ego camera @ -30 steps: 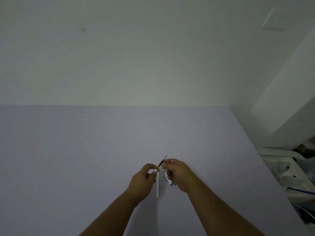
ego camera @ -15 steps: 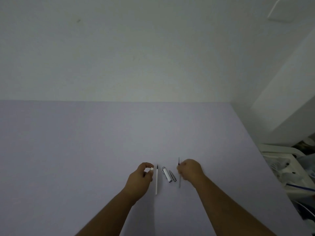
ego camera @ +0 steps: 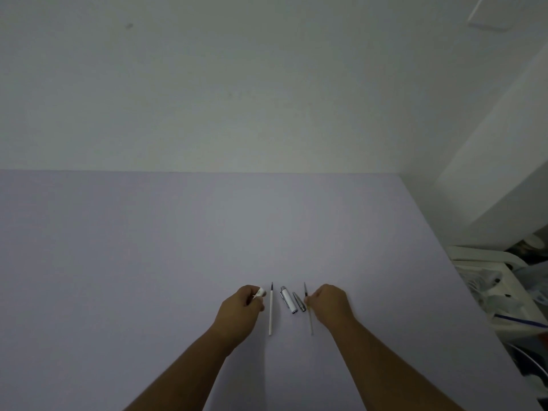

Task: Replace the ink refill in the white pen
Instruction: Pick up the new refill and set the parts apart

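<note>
On the pale lilac table (ego camera: 148,262) lie the pen's parts in a row. My left hand (ego camera: 241,308) is closed on a short white barrel piece (ego camera: 260,292). Just right of it a white refill (ego camera: 270,311) with a dark tip lies lengthwise on the table. The white pen cap (ego camera: 288,299) with a silver clip and a grey tapered tip piece (ego camera: 299,301) lie in the middle. My right hand (ego camera: 330,304) pinches a second, yellowish refill (ego camera: 308,310) with a dark tip, which rests against the table.
The table meets a white wall at the back. Past its right edge stand a white plastic chair or rack (ego camera: 486,271) and cluttered items (ego camera: 522,321), close to the table's right side.
My hands have drawn apart. The right hand pulled the yellowish refill out of the barrel piece and carried it to the right, down to the table. The left hand stayed with the barrel piece.
</note>
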